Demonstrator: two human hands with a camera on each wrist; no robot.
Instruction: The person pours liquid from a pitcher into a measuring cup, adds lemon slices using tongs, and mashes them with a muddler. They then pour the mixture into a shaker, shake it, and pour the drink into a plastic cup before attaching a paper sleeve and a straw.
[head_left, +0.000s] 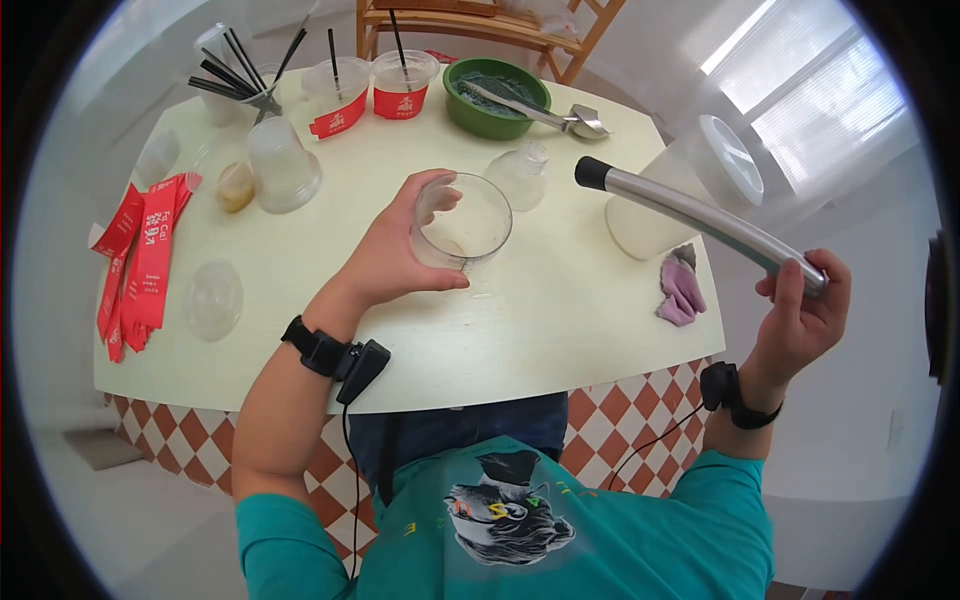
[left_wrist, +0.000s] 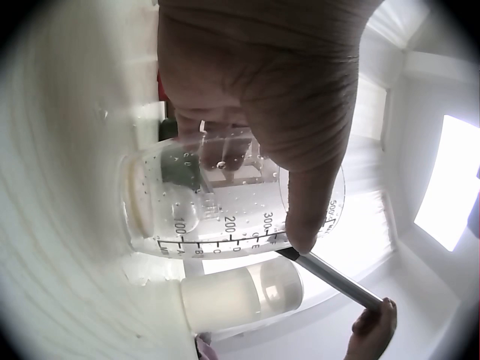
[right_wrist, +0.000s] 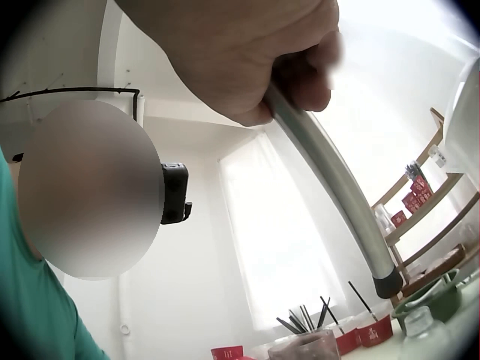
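Observation:
My left hand [head_left: 388, 250] grips a clear measuring cup [head_left: 478, 225] over the middle of the table, thumb on the near side and fingers round the far side. In the left wrist view, black scale marks run along the cup [left_wrist: 217, 229], and a thin pale layer shows at its bottom. Off the table's right side, my right hand [head_left: 808, 318] holds a silver muddler [head_left: 700, 210] by one end. The muddler's black tip [head_left: 591, 173] points left, up in the air. From the right wrist, the muddler [right_wrist: 330, 172] slants down past the fingers.
A green bowl [head_left: 470, 118] with a metal scoop [head_left: 590, 122] stands behind a small clear bottle [head_left: 517, 178]. A big pitcher [head_left: 650, 215] and purple cloth [head_left: 680, 290] are on the right. Cups with straws, red sleeves [head_left: 150, 245] and a clear lid [head_left: 214, 300] lie left.

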